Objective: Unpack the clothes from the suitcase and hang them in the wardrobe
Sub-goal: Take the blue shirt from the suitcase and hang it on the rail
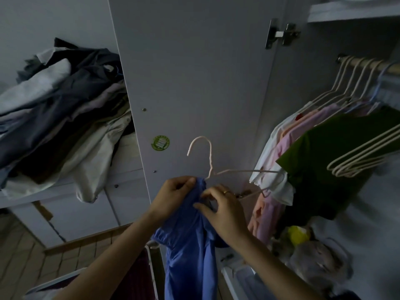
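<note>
Blue garment going onto a pale wire hanger in front of the open wardrobe.

The blue garment (190, 245) is hanging below the hanger (209, 161); the left hand (173, 195) is pinching its bunched top edge, the right hand (223, 208) is gripping the fabric beside it. Hung clothes (303, 152) and spare hangers (363, 156) are crowding the rail (368, 63); more clothes are lying piled (65, 109) to the left.

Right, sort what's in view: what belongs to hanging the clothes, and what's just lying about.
Job in hand:
blue garment, gripped by left hand and right hand
wire hanger
wardrobe rail
hung clothes
spare hangers

Lying about:
heap of clothes
green sticker
door hinge
</note>
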